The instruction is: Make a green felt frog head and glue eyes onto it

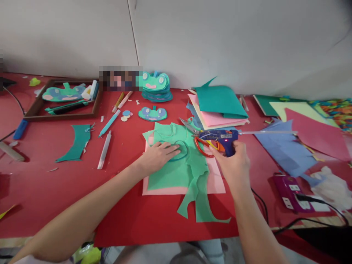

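My left hand (160,155) lies flat, fingers stretched out, on a green felt sheet (178,167) that rests on a pink sheet (217,181). A dark outline is drawn on the green felt beside its fingertips. My right hand (233,161) is closed around the handle of a blue glue gun (220,137), which lies level with a clear glue stick poking out to the right. Orange-handled scissors (203,145) lie just under the gun on the felt.
A stack of teal, pink and cream felt sheets (220,106) sits behind the gun. Finished frog faces (155,86) are piled at the back; another frog face (152,113) lies nearer. Glue sticks (104,150), a wooden tray (63,99), blue and pink sheets (288,150) and a power strip (294,190) surround the work.
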{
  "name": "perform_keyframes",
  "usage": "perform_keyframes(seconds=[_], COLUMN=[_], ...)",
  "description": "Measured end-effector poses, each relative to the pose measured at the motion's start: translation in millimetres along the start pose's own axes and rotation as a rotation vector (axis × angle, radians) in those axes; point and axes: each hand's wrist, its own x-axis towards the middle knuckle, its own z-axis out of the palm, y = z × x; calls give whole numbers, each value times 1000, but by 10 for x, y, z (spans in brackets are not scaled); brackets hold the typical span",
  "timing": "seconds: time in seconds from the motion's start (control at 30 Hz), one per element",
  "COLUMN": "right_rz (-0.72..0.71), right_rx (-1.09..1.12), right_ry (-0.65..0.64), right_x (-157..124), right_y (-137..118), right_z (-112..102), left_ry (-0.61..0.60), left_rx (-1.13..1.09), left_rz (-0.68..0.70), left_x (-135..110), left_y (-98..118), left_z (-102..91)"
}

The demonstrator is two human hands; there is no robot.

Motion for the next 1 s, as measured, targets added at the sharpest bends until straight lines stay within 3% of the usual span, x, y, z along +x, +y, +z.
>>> perform_keyframes(seconds=[0.43, 0.77, 1.0], right_rz=[20, 4, -1], right_rx=[17, 17, -14], right_ry=[-18, -24, -21], right_x=[-17, -14, -4], right_y=[-15, 32, 16], right_z=[-5, 23, 35], left_ry=[12, -73, -62], left_rx=[-207, -226, -207], left_rz=[48, 65, 75], left_x=[74, 82, 71], left_y=[43, -2, -5], left_z=[138, 123, 76])
